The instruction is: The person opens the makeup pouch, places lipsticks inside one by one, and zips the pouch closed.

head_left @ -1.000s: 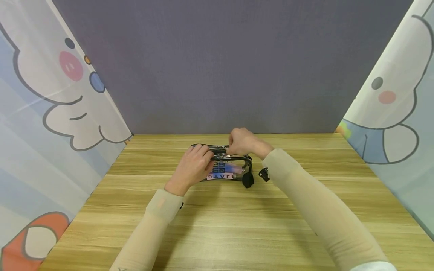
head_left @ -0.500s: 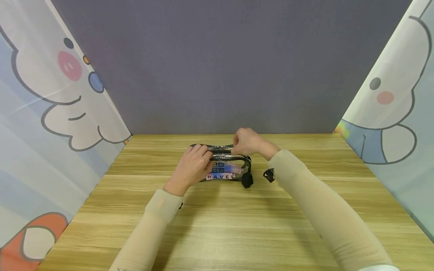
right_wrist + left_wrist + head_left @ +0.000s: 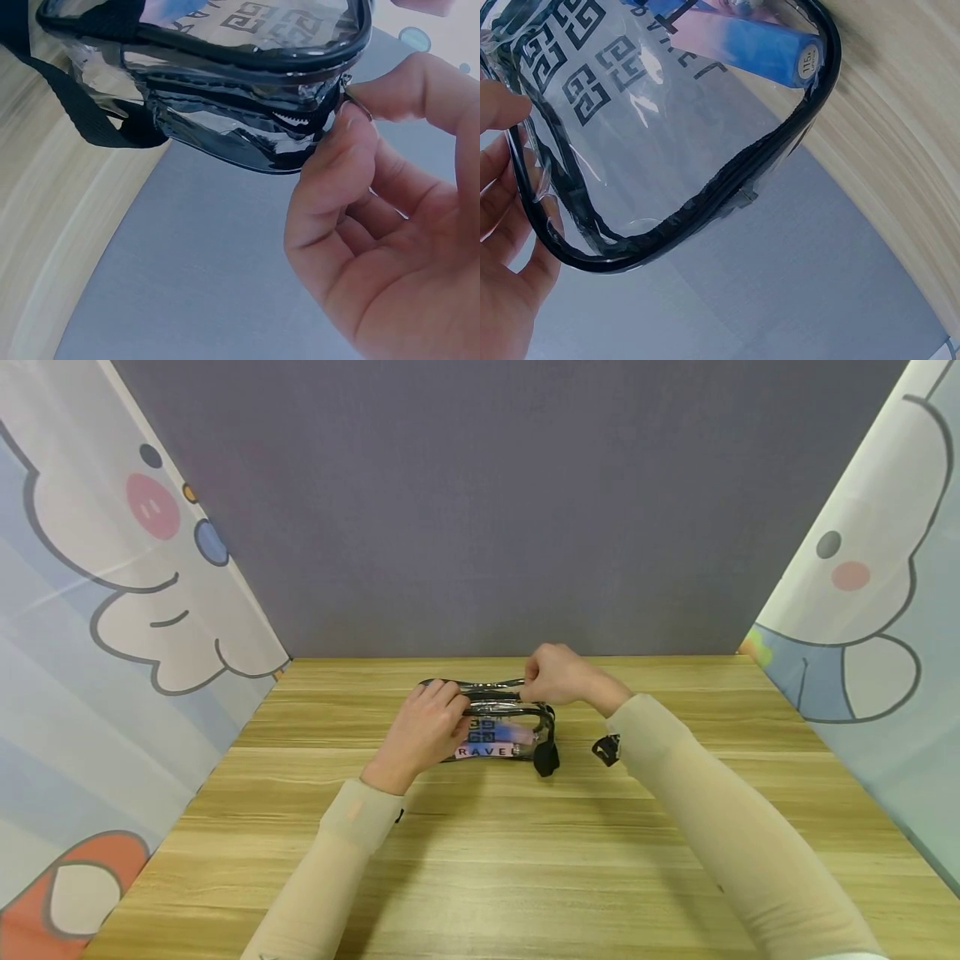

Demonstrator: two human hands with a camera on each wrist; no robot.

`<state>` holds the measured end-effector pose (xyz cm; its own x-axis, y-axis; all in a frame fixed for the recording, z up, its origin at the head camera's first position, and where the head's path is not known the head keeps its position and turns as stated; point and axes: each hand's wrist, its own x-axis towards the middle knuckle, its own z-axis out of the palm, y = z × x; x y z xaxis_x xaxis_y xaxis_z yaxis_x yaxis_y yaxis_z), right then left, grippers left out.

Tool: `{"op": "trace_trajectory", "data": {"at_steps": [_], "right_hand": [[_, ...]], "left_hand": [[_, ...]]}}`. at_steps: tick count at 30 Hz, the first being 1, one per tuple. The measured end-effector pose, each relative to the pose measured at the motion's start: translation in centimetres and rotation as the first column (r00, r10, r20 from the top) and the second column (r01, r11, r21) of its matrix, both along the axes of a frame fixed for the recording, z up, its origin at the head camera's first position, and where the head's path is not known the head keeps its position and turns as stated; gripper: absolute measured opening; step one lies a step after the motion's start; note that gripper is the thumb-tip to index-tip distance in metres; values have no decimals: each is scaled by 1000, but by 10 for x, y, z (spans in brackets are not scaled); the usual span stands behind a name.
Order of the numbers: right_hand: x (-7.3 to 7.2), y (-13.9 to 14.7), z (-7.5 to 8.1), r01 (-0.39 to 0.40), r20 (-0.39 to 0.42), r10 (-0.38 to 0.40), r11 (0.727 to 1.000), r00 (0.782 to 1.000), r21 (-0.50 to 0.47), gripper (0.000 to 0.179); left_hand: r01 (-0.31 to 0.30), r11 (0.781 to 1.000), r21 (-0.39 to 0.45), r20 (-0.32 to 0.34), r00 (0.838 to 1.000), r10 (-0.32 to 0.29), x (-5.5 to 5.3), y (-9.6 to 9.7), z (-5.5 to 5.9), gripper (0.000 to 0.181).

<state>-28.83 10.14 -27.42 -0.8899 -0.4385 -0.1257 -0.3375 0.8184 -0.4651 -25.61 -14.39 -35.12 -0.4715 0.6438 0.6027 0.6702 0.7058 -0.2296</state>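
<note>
A clear plastic pouch [image 3: 501, 732] with black piping and dark lettering stands on the table, under both hands. At its left top edge, my left hand [image 3: 422, 727] grips the rim; in the left wrist view the thumb lies on one side and the fingers [image 3: 502, 199] on the other. Thumb and forefinger of my right hand [image 3: 564, 675] pinch the small metal zipper pull [image 3: 358, 103] at the pouch's top. Part of the zipper teeth [image 3: 291, 120] shows apart beside it. Inside the pouch lies a blue-and-pink tube [image 3: 750, 46]. My hands hide parts of the rim.
A black strap [image 3: 79, 109] hangs from the pouch's right end. The wooden table [image 3: 480, 860] meets a grey wall panel [image 3: 480, 510] just behind the pouch. Cartoon-printed curtains [image 3: 112, 568] flank both sides. Something small and black [image 3: 606, 749] sits by my right wrist.
My right hand has slid to the right along the pouch's top with the zipper pull. The left hand keeps its hold on the rim, nearly still.
</note>
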Motion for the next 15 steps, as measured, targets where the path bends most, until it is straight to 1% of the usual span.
{"op": "trace_trajectory", "data": {"at_steps": [6, 15], "right_hand": [[-1, 3, -2, -3, -1, 3, 1000, 1000, -6, 17], [-2, 11, -3, 7, -6, -7, 1000, 1000, -23, 19]], "left_hand": [[-5, 1000, -2, 12, 1000, 5, 0, 0, -1, 13], [-1, 1000, 3, 6, 1000, 1, 0, -1, -1, 12]]}}
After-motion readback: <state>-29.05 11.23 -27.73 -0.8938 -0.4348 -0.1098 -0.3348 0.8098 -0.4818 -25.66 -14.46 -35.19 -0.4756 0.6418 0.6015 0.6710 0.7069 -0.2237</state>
